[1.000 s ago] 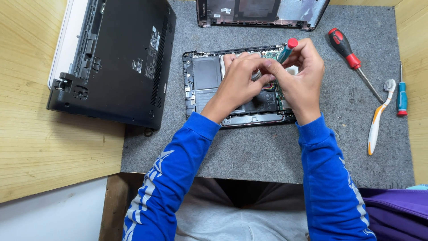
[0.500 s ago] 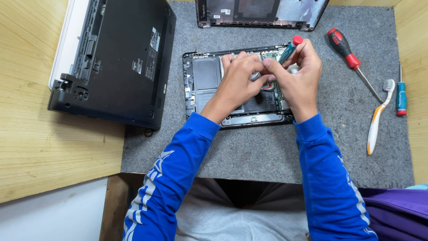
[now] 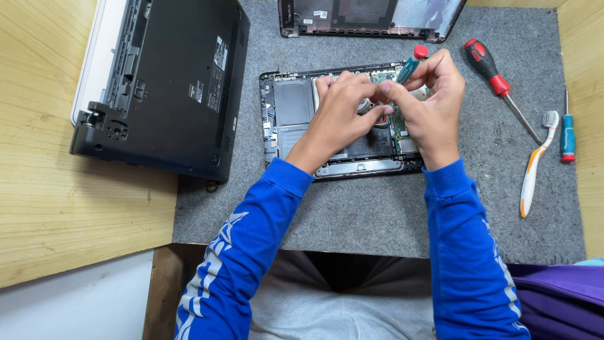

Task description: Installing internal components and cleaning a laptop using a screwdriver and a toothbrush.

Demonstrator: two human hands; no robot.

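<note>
- Nearest the camera, two blue sleeves (image 3: pixel 264 233) are seen reaching away over a grey mat (image 3: pixel 377 214) laid on the wooden tabletop (image 3: pixel 75 208).
- The opened laptop base (image 3: pixel 296 116) lies on the mat directly under both hands, its long axis running left to right.
- The left hand (image 3: pixel 336 110) is laid over the middle of the base, fingers curled down onto a round part by the circuit board; whether anything is pinched cannot be told.
- The right hand (image 3: pixel 434 104) is closed around a small screwdriver (image 3: pixel 411 63), teal with a red cap. The shaft is tilted, cap up and away, tip down toward the left fingertips, so both hands meet at one spot.
- To the right, well apart, a red screwdriver (image 3: pixel 494 79), a toothbrush (image 3: pixel 535 164) and a blue screwdriver (image 3: pixel 567 129) lie untouched.
- Left of the base, a black printer (image 3: pixel 170 82) stands partly on the mat.
- Farthest off, a laptop lid (image 3: pixel 371 16) lies along the mat's edge.
</note>
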